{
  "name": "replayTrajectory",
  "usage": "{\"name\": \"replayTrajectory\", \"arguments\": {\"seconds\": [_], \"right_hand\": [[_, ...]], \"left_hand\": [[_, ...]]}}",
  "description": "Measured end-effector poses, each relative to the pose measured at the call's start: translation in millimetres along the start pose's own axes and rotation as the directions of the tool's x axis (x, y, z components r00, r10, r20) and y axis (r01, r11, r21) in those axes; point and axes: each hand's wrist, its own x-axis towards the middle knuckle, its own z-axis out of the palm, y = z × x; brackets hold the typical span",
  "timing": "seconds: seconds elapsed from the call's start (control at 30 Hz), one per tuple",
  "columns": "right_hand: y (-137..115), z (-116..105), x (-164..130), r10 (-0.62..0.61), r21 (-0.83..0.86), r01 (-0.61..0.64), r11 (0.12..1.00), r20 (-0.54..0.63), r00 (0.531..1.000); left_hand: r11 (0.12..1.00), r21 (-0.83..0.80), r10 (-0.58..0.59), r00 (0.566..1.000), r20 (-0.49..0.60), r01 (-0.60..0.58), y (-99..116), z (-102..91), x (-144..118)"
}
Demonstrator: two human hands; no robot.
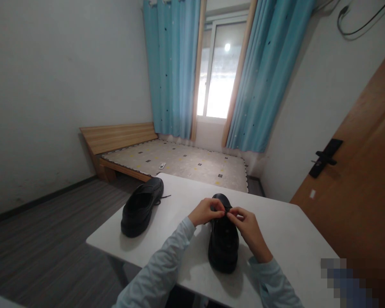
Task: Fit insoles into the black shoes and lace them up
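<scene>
One black lace-up shoe (223, 252) stands on the white table in front of me, its heel toward me and its toe pointing away. Over its lacing, my left hand (208, 210) is closed in a pinch from the left side. My right hand (246, 224) pinches from the right, its fingertips close to those of the left. Both hands appear to hold the shoe's dark lace, though the fingers cover most of it. The other black shoe (137, 211) sits at the table's left, with a lace end sticking out to its right.
The white table (276, 222) has its left corner over the dark wood floor (51, 252). Behind it is a bed (192, 160) with a small white object (162, 165) on it. Blue curtains (173, 68) flank a window, and a brown door (362, 171) stands at the right.
</scene>
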Motion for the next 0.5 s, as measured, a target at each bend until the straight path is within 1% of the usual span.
{"name": "replayTrajectory", "arguments": {"seconds": [0.13,0.23,0.4,0.5], "right_hand": [[3.1,-0.7,3.0,0.067,0.08,-0.07,0.994,0.036,0.997],[4.0,-1.8,2.7,0.121,0.131,-0.13,0.983,0.072,0.99],[4.0,-3.9,0.7,0.23,0.225,-0.261,0.939,0.155,0.961],[7.4,-7.1,1.8,0.265,0.244,-0.307,0.92,0.19,0.945]], "left_hand": [[1.0,-0.013,-0.011,1.0,0.009,0.011,-1.3,0.5,1.6],[0.998,-0.032,-0.058,0.998,0.003,0.058,-2.5,0.7,2.4],[0.981,-0.137,-0.131,0.991,0.034,0.134,-4.1,-1.3,2.0],[0.976,-0.132,-0.168,0.985,0.035,0.171,-4.7,-4.3,1.1]]}}
